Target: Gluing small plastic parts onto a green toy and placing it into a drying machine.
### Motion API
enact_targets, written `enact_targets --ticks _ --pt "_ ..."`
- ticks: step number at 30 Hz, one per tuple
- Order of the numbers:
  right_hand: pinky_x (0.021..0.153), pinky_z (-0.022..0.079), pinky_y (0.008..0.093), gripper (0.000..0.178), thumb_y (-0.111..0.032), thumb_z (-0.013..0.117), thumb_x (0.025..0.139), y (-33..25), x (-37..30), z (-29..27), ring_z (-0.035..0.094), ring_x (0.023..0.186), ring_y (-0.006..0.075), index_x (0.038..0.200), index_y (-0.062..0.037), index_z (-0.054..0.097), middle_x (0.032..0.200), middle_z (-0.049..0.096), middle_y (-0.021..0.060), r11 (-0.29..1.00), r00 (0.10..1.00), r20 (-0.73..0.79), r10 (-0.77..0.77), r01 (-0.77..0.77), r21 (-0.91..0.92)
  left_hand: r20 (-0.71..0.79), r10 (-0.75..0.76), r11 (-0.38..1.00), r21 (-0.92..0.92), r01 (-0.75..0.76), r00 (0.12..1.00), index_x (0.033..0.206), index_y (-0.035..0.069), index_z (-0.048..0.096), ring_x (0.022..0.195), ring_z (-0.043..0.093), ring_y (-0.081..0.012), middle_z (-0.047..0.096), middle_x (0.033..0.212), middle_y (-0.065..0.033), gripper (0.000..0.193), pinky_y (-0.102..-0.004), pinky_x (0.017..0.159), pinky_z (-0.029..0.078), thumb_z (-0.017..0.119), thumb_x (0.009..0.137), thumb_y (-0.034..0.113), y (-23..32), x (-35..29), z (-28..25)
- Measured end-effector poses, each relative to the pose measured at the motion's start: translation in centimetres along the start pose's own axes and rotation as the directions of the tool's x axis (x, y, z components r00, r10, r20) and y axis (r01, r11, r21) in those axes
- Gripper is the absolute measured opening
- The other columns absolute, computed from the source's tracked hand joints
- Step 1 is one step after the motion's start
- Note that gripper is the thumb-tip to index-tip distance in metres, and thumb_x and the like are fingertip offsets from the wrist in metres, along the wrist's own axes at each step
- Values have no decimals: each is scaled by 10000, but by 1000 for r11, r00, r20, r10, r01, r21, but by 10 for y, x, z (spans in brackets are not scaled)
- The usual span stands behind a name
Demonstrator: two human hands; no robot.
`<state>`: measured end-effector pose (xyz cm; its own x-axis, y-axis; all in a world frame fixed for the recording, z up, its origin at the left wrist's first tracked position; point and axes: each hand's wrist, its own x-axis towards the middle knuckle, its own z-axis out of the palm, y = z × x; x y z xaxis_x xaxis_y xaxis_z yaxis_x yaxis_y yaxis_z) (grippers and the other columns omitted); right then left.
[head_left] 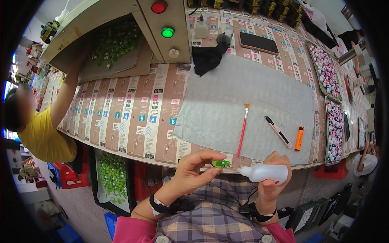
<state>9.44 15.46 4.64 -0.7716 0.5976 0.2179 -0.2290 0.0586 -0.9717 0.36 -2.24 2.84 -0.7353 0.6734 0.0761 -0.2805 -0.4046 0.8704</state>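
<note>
My left hand pinches a small green piece between thumb and fingertips; its exact kind is too small to make out. In my right hand is a white squeeze bottle, tilted sideways with its narrow tip pointing left at the green piece. The tip is close to the piece, and I cannot tell whether they touch. Both hands are over the near table edge. Beyond them, on a grey cloth, lie a red-handled brush, a pink and black pen and an orange lighter.
A machine housing with red and green lights stands at the left back, green pieces inside. A person in yellow reaches in. A phone, black cloth and trays of colourful pieces lie farther off. Below left is a tray of green pieces.
</note>
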Motion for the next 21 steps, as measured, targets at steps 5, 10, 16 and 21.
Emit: enact_targets --ticks 5,10,16,21 --pt "532 303 236 501 -462 767 648 1 0 -2 413 600 100 796 -43 538 672 463 -8 1000 1000 13 -9 9 -7 -9 -4 1000 -5 4 1000 1120 -5 549 963 546 -127 561 1052 -75 303 -268 868 428 576 820 -35 -1 -1 0" --pt "529 304 237 506 -449 763 661 4 0 -4 415 598 103 834 -38 524 678 456 4 998 998 -9 -61 61 4 -58 -18 999 40 20 998 1098 -7 526 858 563 -133 558 972 -84 277 -259 755 463 588 830 23 2 0 4" --pt "585 369 235 495 -356 744 706 -3 14 -10 449 670 109 949 -39 452 737 453 1 993 985 -168 -43 61 105 -26 -82 988 -130 78 996 1145 -1 511 854 566 -107 584 963 -61 297 -236 762 458 557 854 35 3 -2 -2" --pt "688 431 220 412 -161 661 777 13 61 -22 518 844 110 1104 -2 467 960 524 37 994 986 -169 13 -31 -103 26 -64 962 -264 68 998 1139 1 498 774 548 -99 576 898 -59 293 -221 686 448 546 871 111 -3 -3 -11"
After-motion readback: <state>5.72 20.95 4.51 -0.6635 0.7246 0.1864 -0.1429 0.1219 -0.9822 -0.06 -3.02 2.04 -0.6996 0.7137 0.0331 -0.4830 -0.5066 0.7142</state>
